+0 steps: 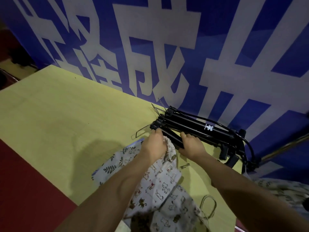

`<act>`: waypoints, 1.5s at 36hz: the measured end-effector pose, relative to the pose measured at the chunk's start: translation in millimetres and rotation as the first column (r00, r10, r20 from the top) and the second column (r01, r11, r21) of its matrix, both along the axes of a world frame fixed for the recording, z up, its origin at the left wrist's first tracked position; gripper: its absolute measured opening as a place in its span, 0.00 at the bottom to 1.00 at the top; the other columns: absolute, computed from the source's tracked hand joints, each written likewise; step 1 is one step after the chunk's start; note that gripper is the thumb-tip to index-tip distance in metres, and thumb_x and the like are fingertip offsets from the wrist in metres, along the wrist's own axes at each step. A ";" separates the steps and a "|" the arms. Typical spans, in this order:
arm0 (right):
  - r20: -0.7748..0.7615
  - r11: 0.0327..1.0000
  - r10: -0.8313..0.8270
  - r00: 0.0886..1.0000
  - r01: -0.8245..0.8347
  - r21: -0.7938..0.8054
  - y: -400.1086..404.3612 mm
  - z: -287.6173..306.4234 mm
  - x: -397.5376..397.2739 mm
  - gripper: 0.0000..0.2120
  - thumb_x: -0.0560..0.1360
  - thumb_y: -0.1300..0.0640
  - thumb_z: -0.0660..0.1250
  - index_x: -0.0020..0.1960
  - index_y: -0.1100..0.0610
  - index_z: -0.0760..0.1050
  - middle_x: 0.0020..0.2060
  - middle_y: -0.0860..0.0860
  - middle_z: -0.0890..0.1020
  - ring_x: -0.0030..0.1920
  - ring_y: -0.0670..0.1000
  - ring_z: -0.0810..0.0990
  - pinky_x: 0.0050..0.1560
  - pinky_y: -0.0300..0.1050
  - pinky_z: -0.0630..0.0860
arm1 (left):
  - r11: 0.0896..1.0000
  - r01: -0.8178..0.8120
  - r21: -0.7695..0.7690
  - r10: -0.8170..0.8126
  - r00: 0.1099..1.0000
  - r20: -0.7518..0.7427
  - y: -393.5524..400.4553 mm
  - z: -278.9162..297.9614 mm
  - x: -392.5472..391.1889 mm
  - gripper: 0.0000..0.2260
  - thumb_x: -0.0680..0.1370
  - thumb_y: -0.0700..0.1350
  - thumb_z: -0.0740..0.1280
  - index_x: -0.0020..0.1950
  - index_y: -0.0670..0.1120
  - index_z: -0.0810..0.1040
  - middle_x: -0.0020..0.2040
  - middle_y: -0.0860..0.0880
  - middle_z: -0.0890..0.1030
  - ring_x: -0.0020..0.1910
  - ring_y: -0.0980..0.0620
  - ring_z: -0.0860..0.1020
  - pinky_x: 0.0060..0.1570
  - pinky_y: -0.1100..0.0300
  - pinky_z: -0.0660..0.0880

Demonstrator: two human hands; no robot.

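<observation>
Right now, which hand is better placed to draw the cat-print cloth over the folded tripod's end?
Left, probably. The left hand holds the cat-print cloth at the end of the folded tripod, while the right hand grips a tripod leg and could steady it.

pale yellow-green table (58,114), folded black tripod (200,129) lying along its far edge, thin wire hangers (141,130) at the tripod's left end, cat-print cloth (158,181) spread toward the near side, small metal clip (184,166) just right of it, looped cord (209,196) near the front corner
</observation>
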State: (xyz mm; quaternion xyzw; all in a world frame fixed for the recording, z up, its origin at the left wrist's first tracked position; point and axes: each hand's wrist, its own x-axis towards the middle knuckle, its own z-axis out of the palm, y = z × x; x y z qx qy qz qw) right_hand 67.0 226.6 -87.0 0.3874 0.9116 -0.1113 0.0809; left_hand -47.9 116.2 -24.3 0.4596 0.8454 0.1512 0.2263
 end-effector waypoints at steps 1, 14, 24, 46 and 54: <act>-0.023 1.000 0.004 1.000 -0.004 0.006 -0.8 3.5 -0.1 0.23 0.74 0.51 0.68 0.64 0.58 0.64 0.55 0.58 0.77 0.56 0.59 0.76 0.52 0.48 0.71 | 1.000 -0.014 0.018 0.014 1.000 0.014 -1.9 0.0 0.2 0.11 0.78 0.38 0.59 0.60 0.38 0.69 0.58 0.41 0.73 0.53 0.41 0.76 0.48 0.50 0.73; -0.183 0.972 -0.084 0.980 0.121 0.202 -37.2 69.0 19.0 0.20 0.75 0.51 0.64 0.63 0.58 0.63 0.54 0.57 0.78 0.55 0.59 0.74 0.53 0.49 0.68 | 0.903 -0.113 0.415 0.099 0.993 0.057 -56.9 26.2 15.6 0.07 0.78 0.37 0.59 0.49 0.44 0.61 0.34 0.49 0.69 0.29 0.51 0.70 0.24 0.62 0.60; -0.280 0.948 -0.184 0.942 0.245 0.201 -64.0 107.7 32.7 0.19 0.76 0.57 0.63 0.64 0.57 0.60 0.52 0.57 0.75 0.45 0.58 0.76 0.33 0.46 0.67 | 0.831 -0.227 0.508 0.151 0.971 0.187 -78.4 45.1 11.6 0.20 0.78 0.34 0.60 0.68 0.42 0.57 0.40 0.49 0.72 0.30 0.54 0.71 0.23 0.66 0.65; -0.552 0.989 -0.090 0.829 0.011 -0.146 -78.5 141.8 54.9 0.31 0.70 0.37 0.67 0.65 0.51 0.61 0.52 0.51 0.79 0.47 0.51 0.80 0.49 0.53 0.80 | 0.898 0.381 0.221 -0.319 0.908 -0.271 -67.1 73.7 19.0 0.29 0.77 0.32 0.57 0.76 0.48 0.54 0.65 0.47 0.61 0.38 0.48 0.71 0.34 0.57 0.67; -0.467 0.989 -0.145 0.872 0.128 -0.068 -76.2 147.6 48.6 0.32 0.67 0.25 0.51 0.56 0.49 0.65 0.41 0.47 0.77 0.40 0.49 0.78 0.43 0.47 0.75 | 0.903 0.388 0.185 -0.336 0.905 -0.260 -66.8 74.0 22.5 0.31 0.78 0.31 0.56 0.77 0.49 0.50 0.68 0.48 0.61 0.45 0.49 0.70 0.37 0.60 0.65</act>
